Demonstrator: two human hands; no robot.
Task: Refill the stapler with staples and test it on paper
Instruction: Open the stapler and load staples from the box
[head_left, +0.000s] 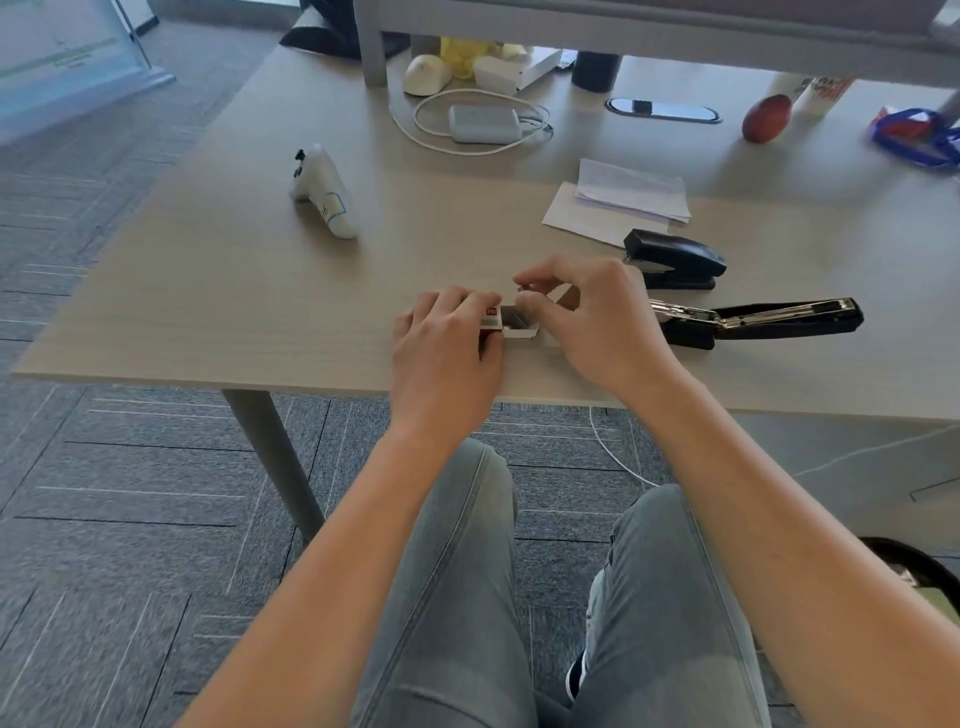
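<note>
At the near edge of a pale wooden surface (218, 270), a seated person works a small staple box (506, 322) with both hands. The left hand (447, 343) is closed over the box's sleeve, fingers curled on top and thumb underneath, pinning it to the surface. The right hand (592, 317) pinches at the open tray end, thumb and forefinger nearly closed on something small and grey above the tray; it looks like a strip of staples (521, 285), though it is too small to say for sure.

Just right of the hands lies the open stapler (753, 322), its black top swung back flat and the metal channel exposed, ready for loading. A second, closed stapler (675, 260) sits just behind it, and folded sheets of paper (623, 200) lie beyond that, within reach for the test.

A staple strip is likely light and stiff but brittle, held together only by glue, so it should be taken by its long sides and kept straight; a twist could snap it. The cardboard box is light and would slide if not held down. The open stapler looks heavier and hinged, best steadied by its base while the strip drops into the channel.

A white controller (324, 192) rests well to the left, untouched.
</note>
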